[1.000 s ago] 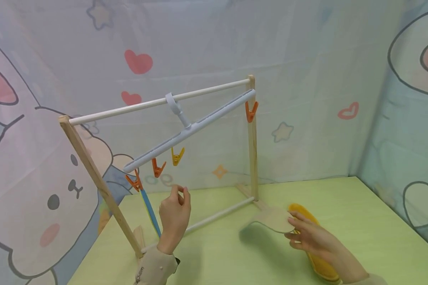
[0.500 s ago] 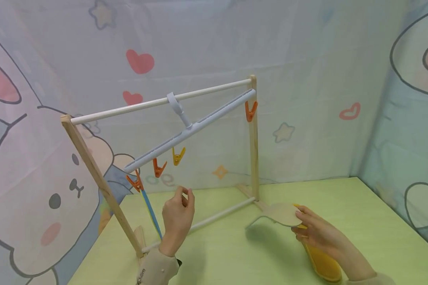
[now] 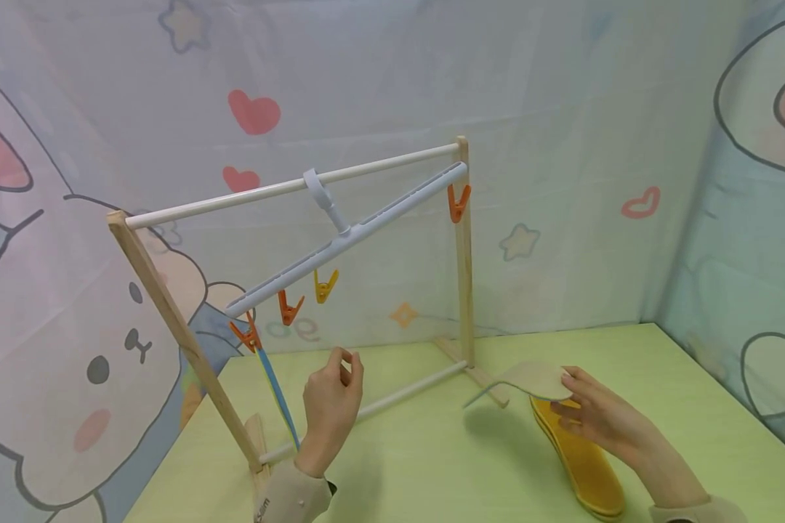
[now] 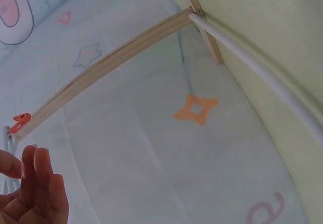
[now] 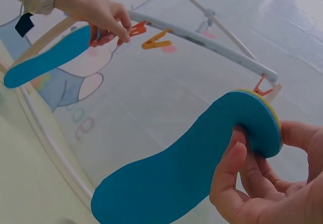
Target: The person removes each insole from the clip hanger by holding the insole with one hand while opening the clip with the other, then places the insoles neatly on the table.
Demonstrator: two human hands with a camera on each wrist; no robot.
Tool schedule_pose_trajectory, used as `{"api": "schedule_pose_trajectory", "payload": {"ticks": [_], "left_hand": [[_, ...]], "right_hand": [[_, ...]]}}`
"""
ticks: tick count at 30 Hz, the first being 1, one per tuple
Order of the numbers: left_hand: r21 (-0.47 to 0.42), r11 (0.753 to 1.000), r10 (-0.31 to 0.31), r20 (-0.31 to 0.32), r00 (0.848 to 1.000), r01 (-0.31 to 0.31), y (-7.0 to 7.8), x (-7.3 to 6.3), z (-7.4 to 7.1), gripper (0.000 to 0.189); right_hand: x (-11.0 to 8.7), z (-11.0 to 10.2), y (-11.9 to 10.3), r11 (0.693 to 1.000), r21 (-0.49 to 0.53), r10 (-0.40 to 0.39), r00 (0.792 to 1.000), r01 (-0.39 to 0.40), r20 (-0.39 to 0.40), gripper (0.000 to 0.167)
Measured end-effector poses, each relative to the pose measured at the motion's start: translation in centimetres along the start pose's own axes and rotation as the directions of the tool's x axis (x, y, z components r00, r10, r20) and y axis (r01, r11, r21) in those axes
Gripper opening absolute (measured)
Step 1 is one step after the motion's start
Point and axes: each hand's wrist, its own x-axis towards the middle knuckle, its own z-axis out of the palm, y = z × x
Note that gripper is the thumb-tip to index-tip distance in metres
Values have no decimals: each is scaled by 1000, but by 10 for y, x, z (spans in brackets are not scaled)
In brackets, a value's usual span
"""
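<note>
My right hand (image 3: 605, 414) pinches a thin insole (image 3: 533, 380) by one end, above the table; its face looks cream in the head view and ribbed blue in the right wrist view. Below it lies a stack of yellow insoles (image 3: 582, 465), partly hidden by the hand. A blue insole (image 3: 277, 392) hangs from an orange clip (image 3: 246, 337) at the hanger's left end. Beside that hanging insole, my left hand (image 3: 333, 396) is raised with loosely bent fingers and holds nothing. The white hanger (image 3: 347, 240) also carries a yellow clip (image 3: 325, 285) and further orange clips (image 3: 459, 203).
A wooden rack (image 3: 190, 349) with a white top rod (image 3: 222, 205) bears the hanger, which slants across it. A white lower rod (image 3: 412, 390) crosses near the green table (image 3: 425, 479). Behind stands a cloth backdrop (image 3: 582, 145) printed with cartoons.
My right hand has moved right and slightly up with the insole, uncovering more of the yellow stack. My left hand has drifted a little to the right and down.
</note>
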Motion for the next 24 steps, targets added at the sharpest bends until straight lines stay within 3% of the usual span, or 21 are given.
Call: {"api": "schedule_pose_trajectory", "payload": {"ticks": [10,24], "left_hand": [[-15,1000,-5,22,1000,5,2,-1,0,12],[-8,1000,8,34,999,-8,2,-1,1,11]], "right_hand": [[-7,-5,-8,1000,-18,-19,999,18,-38,30],[-16,-17,-12,997,42,-56,998,58,-38,29]]}}
